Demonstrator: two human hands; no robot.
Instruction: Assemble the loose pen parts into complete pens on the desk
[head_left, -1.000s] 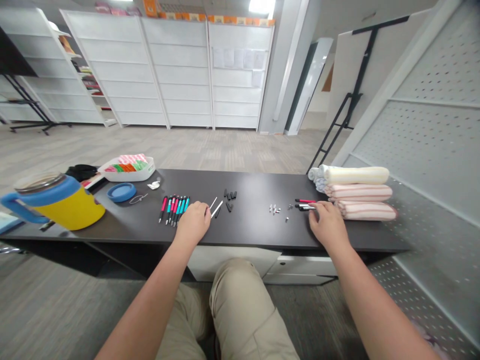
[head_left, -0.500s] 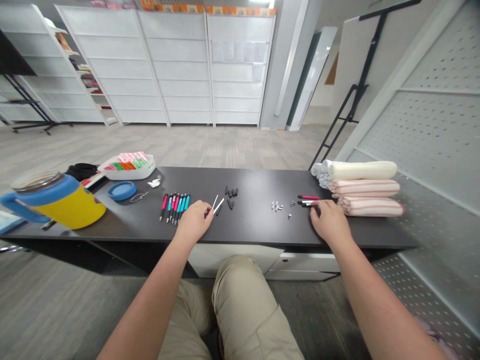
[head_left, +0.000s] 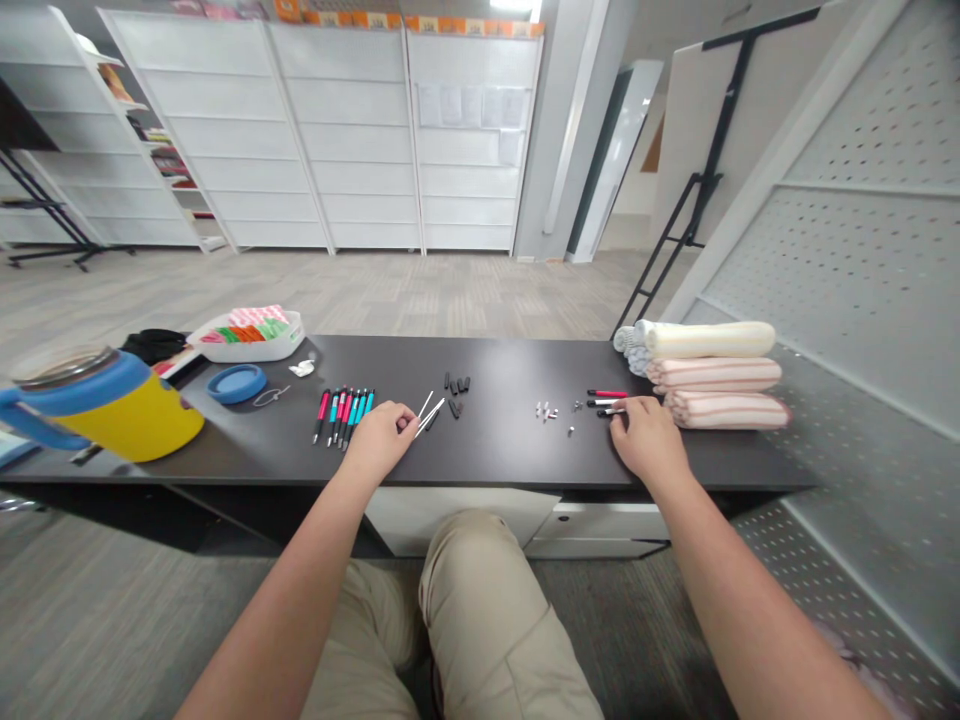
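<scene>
My left hand [head_left: 382, 438] rests on the dark table [head_left: 495, 450], its fingers pinched on a thin white pen refill [head_left: 429, 414]. A row of several pink and teal pens [head_left: 343, 412] lies just left of it, and small black pen caps [head_left: 456, 385] lie beyond it. My right hand [head_left: 645, 440] lies on the table with its fingertips curled on a black pen barrel [head_left: 606, 411], beside a red barrel [head_left: 606, 393]. Tiny metal springs and tips [head_left: 553, 412] lie between my hands.
A stack of rolled striped towels [head_left: 712, 378] sits at the table's right end. At the left stand a yellow jug with a blue lid [head_left: 112, 405], a blue round lid [head_left: 236, 383] and a white tray of coloured items [head_left: 251, 335]. White shelving stands behind.
Both hands have stayed on the table; the right hand has slid slightly left onto the black barrel. The camera has shifted a little.
</scene>
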